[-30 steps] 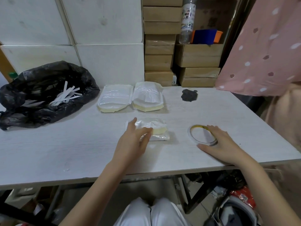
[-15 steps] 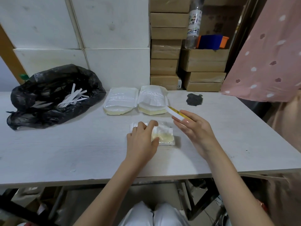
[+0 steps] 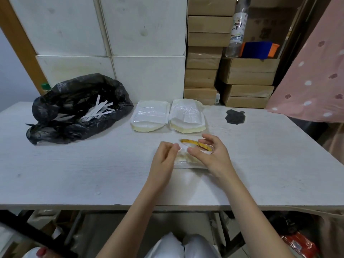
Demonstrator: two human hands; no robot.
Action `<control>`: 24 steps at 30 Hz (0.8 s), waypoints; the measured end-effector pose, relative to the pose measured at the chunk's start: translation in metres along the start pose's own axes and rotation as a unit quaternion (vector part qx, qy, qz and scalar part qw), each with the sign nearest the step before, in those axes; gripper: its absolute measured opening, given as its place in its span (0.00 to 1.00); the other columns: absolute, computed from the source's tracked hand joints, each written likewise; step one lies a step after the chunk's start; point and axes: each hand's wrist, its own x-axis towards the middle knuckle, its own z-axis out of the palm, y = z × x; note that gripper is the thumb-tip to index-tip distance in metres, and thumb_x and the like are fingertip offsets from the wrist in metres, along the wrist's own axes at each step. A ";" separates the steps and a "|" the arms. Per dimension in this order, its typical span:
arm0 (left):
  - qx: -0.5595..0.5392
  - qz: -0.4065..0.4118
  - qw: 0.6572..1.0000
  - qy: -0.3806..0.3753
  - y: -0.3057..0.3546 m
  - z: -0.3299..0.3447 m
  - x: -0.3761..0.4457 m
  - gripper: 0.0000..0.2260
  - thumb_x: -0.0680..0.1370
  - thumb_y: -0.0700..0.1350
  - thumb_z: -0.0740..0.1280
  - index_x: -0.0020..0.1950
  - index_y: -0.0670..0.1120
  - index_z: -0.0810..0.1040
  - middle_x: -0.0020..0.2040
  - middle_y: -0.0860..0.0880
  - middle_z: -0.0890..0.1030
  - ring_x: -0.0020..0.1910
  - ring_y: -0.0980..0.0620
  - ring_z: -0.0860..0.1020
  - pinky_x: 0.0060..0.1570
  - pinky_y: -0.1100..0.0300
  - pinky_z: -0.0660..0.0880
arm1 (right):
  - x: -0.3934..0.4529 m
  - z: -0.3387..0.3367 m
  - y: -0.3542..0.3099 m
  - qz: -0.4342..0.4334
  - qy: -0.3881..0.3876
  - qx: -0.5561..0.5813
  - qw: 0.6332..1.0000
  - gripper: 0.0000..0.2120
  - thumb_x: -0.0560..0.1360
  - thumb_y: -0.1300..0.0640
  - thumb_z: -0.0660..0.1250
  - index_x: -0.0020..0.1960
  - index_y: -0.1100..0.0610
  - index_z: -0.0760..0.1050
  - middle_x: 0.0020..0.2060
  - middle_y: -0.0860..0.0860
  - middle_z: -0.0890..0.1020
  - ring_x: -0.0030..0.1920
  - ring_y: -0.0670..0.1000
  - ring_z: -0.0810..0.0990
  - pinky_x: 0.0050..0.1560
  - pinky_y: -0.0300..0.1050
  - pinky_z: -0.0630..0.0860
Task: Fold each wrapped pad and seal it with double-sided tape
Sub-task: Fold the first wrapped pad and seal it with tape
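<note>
A folded pad in clear wrap [image 3: 183, 161] lies on the white table [image 3: 93, 164] in front of me, partly hidden by both hands. My right hand [image 3: 214, 155] holds a thin yellow ring of double-sided tape [image 3: 195, 143] just above the pad. My left hand [image 3: 165, 157] is beside it with fingertips pinched at the tape's loose end near the roll. Two stacks of flat wrapped pads [image 3: 149, 116] [image 3: 187, 116] lie side by side further back.
A black plastic bag [image 3: 74, 108] holding white paper strips sits at the left. A dark smudge [image 3: 235, 116] marks the table at the right. Cardboard boxes [image 3: 247, 81] and white boxes [image 3: 145, 75] stand behind; a pink spotted cloth [image 3: 316, 71] hangs right.
My right hand picked the tape ring up from the table on the right and brought it over the pad. My left hand lifted off the pad to meet the tape.
</note>
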 end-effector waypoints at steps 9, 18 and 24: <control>-0.059 0.000 0.997 0.044 -0.004 -0.003 0.008 0.05 0.76 0.39 0.68 0.40 0.44 0.78 0.39 0.52 0.82 0.37 0.64 0.80 0.41 0.71 0.75 | -0.005 0.008 0.002 -0.042 -0.002 -0.031 0.999 0.37 0.61 0.56 0.80 0.66 0.52 0.68 0.57 0.48 0.75 0.58 0.43 0.75 0.62 0.41 0.73; -0.061 -0.033 0.998 0.009 -0.009 -0.006 0.011 0.06 0.79 0.42 0.64 0.51 0.42 0.78 0.48 0.48 0.82 0.47 0.57 0.80 0.44 0.74 0.74 | -0.009 0.013 -0.004 -0.073 0.042 -0.019 0.996 0.32 0.58 0.52 0.80 0.58 0.49 0.70 0.56 0.44 0.76 0.58 0.38 0.73 0.59 0.35 0.70; -0.072 -0.034 0.995 0.054 -0.010 -0.007 0.012 0.05 0.77 0.39 0.67 0.42 0.39 0.78 0.38 0.45 0.82 0.36 0.59 0.79 0.38 0.72 0.74 | -0.007 0.014 -0.004 -0.064 -0.003 -0.053 0.997 0.38 0.58 0.50 0.80 0.61 0.46 0.63 0.59 0.44 0.70 0.62 0.43 0.69 0.58 0.34 0.66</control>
